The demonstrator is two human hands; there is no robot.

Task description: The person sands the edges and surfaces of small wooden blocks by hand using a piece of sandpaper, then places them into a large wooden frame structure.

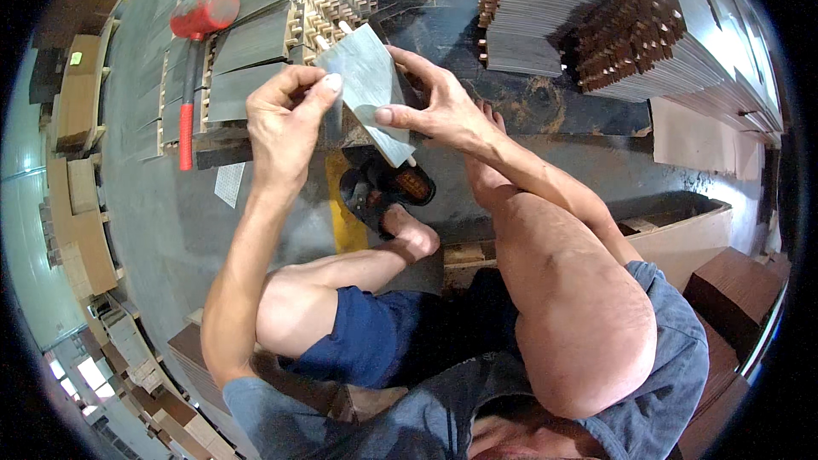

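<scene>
A small grey wood-look board [365, 77] is held tilted in front of me, with pale dowels sticking out at its upper and lower ends. My right hand [434, 106] grips it from the right, thumb across the face and fingers behind the far edge. Beside the board's left edge, my left hand [285, 111] is closed in a pinch; whatever lies between thumb and forefinger is too small to make out. A red-headed mallet [204, 13] with a black and red handle rests on the stacked grey boards [251, 43] to the left.
Pale dowels [319, 8] stick out of stacked boards just beyond my hands. More grey boards [537, 13] and stacks with brown pegs [635, 43] stand at the far right. A wooden box [690, 238] and brown blocks [737, 294] sit at right. Black slippers [366, 196] are below.
</scene>
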